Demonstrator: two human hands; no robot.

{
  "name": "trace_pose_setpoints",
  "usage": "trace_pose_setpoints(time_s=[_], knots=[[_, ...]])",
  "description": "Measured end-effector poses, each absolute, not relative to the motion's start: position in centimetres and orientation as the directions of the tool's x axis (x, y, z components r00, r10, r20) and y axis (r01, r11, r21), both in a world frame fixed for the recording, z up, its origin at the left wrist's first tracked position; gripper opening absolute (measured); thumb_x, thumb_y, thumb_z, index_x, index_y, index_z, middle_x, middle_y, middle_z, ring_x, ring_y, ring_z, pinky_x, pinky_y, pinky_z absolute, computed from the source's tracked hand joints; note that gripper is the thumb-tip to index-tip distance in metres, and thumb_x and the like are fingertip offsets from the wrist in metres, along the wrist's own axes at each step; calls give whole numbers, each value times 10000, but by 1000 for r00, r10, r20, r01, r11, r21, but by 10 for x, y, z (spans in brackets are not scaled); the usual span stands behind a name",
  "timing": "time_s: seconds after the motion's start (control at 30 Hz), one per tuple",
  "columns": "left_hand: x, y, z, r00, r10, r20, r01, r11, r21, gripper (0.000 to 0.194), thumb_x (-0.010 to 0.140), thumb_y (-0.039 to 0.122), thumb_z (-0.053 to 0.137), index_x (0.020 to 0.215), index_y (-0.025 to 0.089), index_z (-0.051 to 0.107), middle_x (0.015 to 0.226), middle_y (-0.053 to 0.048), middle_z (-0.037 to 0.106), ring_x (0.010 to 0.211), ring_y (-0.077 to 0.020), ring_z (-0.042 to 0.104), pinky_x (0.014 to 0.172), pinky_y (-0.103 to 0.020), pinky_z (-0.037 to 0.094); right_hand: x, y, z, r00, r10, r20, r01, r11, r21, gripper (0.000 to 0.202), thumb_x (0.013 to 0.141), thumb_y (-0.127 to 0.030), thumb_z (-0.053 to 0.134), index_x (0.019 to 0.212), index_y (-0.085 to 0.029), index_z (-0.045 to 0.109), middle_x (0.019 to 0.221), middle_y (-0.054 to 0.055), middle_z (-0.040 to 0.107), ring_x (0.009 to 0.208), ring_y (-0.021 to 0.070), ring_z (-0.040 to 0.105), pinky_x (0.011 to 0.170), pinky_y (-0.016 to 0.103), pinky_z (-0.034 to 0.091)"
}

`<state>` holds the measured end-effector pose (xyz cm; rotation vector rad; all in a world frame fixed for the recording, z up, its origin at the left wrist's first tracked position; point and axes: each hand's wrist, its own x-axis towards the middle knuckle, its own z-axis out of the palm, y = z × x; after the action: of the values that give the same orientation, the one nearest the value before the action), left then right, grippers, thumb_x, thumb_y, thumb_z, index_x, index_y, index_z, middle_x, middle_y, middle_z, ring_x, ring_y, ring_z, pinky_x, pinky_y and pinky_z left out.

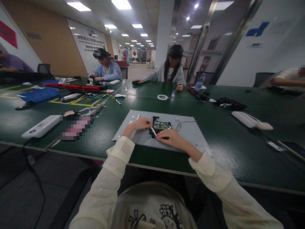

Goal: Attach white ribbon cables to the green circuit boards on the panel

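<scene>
A large grey panel [188, 133] lies flat on the table in front of me. On it sits a green circuit board [162, 125] in a black frame [155, 119]. A narrow white strip [153, 130] runs along the frame's left side, between my hands; tape or flat cable, I cannot tell. My left hand [142, 123] pinches the strip's far end, fingers closed. My right hand [170, 138] is closed at its near end, by the front edge of the frame. Thin grey wires [177, 124] rest on the panel right of the board.
Power strips lie on the left [42, 126] and right [250, 121] of the green table [140, 102]. A roll of white tape [162, 97] is beyond the panel. A blue tray [39, 94], loose wires [105, 98] and a water bottle [200, 82] stand farther off. Other people sit around the table.
</scene>
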<state>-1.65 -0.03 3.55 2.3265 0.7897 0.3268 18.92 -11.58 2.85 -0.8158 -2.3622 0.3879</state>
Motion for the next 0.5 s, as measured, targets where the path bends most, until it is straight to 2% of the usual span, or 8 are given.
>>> trace_pose_setpoints(time_s=[0.2, 0.5], knots=[[-18, 1, 35, 816, 577, 33, 414, -624, 663, 192, 760, 277, 485, 764, 129, 607, 556, 28, 532, 458, -72, 466, 512, -189, 363, 189, -116, 30, -652, 611, 449, 446, 788, -424, 192, 841, -229, 538, 929, -204, 707, 941, 56, 691, 888, 154, 636, 805, 278, 497], [-17, -3, 38, 777, 628, 42, 425, -574, 700, 179, 776, 300, 483, 745, 140, 557, 508, 39, 498, 441, -73, 466, 492, -192, 373, 189, -118, 34, -634, 627, 454, 460, 777, -430, 198, 846, -219, 531, 943, -205, 703, 936, 57, 691, 883, 158, 635, 811, 295, 495]])
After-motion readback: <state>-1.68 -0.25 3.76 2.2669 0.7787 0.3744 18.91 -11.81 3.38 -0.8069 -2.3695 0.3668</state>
